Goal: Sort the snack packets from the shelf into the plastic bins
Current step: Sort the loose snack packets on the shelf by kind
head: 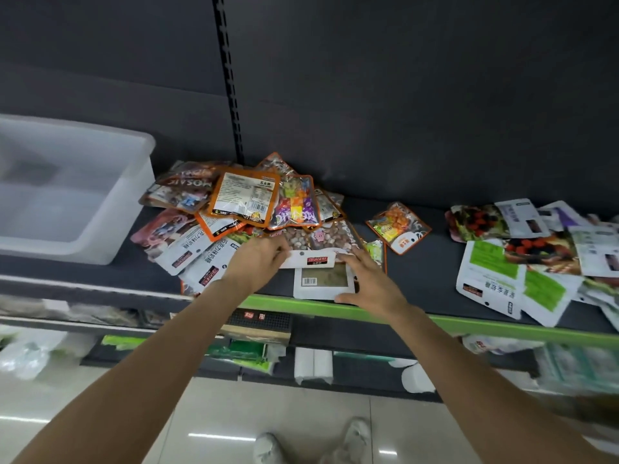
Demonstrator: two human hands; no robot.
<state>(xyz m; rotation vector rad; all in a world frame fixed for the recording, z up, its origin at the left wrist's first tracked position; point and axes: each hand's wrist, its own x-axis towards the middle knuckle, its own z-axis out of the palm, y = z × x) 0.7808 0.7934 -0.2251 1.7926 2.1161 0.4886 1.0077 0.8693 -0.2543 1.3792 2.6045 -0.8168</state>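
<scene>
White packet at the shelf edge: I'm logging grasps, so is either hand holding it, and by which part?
The left hand pinches the white packet at its top-left edge. The right hand rests open on its right side.

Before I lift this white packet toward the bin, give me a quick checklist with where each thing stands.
1. Left hand on the white packet: ok, fingers pinch its top left edge.
2. Right hand on it: ok, resting open on its right side.
3. Packet free of the pile: not ok, its top edge overlaps the packets behind.
4. Plastic bin within reach, on the shelf to the left: ok.
5. Bin has room: ok, it looks nearly empty.
</scene>
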